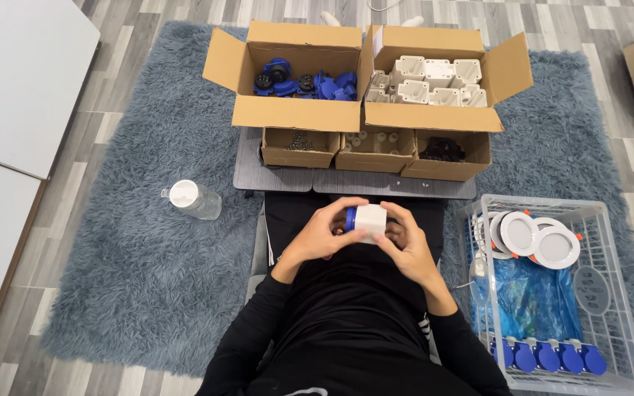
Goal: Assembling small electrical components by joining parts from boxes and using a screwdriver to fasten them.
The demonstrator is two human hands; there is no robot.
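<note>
Toward the top centre: open cardboard box of blue parts (304, 82), beside it open cardboard box of white housings (434, 82), three small trays (376, 150) in a row just below on a grey board (249, 172). Left of centre, clear plastic bottle (194, 199) lying on shaggy blue-grey rug (148, 279); lower right, white wire basket (610, 293) with round white lamps (537, 238) and blue caps (548, 357). Grey plank floor around, white tabletop (23, 81) upper left. At centre, over black-clad lap, left hand (315, 236) and right hand (410, 248) curled and pressed around white block with blue cap (367, 220), fingers closed on its sides, nothing blocking
</note>
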